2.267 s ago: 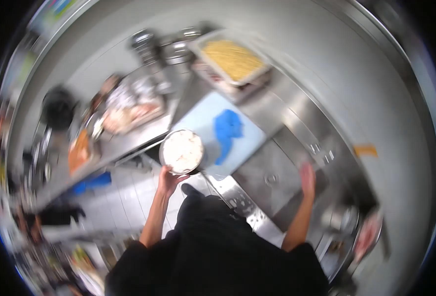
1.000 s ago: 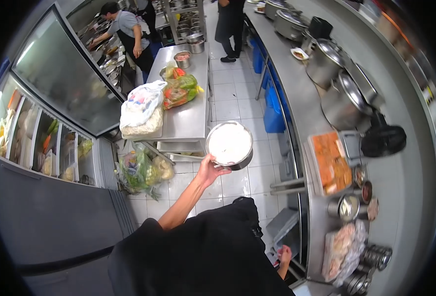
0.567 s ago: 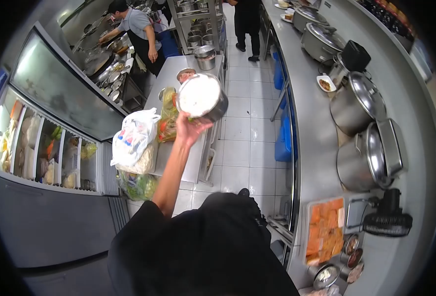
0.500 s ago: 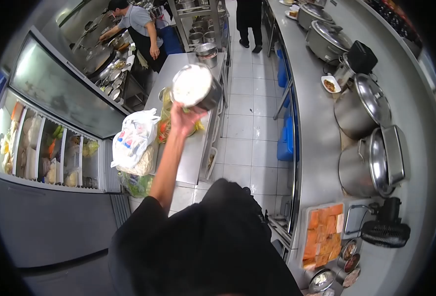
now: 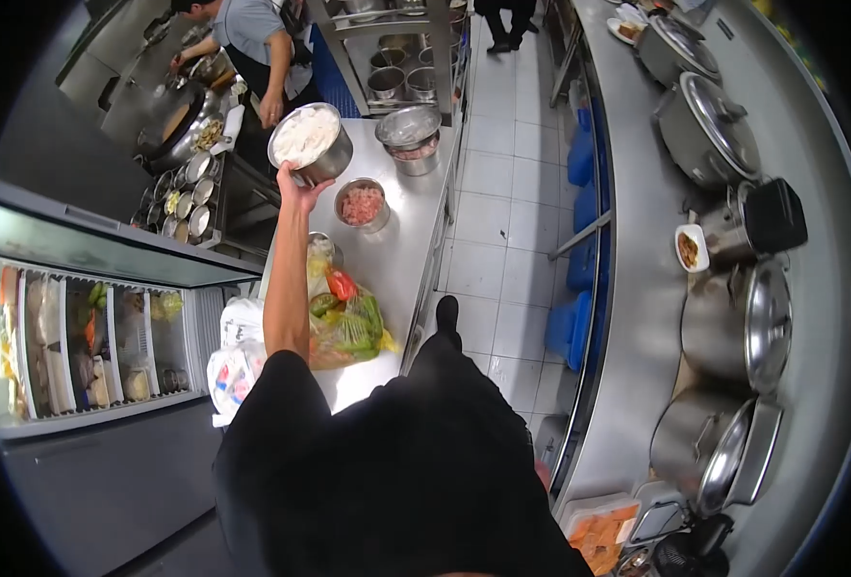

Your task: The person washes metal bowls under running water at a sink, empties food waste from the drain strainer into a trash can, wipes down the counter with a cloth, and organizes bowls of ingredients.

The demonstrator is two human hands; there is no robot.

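My left hand (image 5: pixel 300 189) reaches forward over the steel table, its fingers closed around the lower side of a round metal container (image 5: pixel 328 161) filled with something white. The container is held in the air, tilted slightly towards me. Below and to its right, a metal container of pink chopped meat (image 5: pixel 361 205) stands on the table. Farther back sits a metal container with a lid (image 5: pixel 412 141). Near my forearm lies a clear yellowish bag of green and red vegetables (image 5: pixel 348 313), beside a small metal container (image 5: pixel 323 250). My right hand is out of view.
An open refrigerator (image 5: pixel 98 337) with food inside is on the left. A co-worker (image 5: pixel 252 48) stands by a wok (image 5: pixel 170 120). Lidded pots (image 5: pixel 733 332) line the right counter (image 5: pixel 627 288), with blue bins (image 5: pixel 568 327) beneath. Another person's legs (image 5: pixel 504 24) are up the tiled aisle.
I have stepped forward along the steel table. My left hand has carried the container of white food to the left, and the pink meat container now shows.
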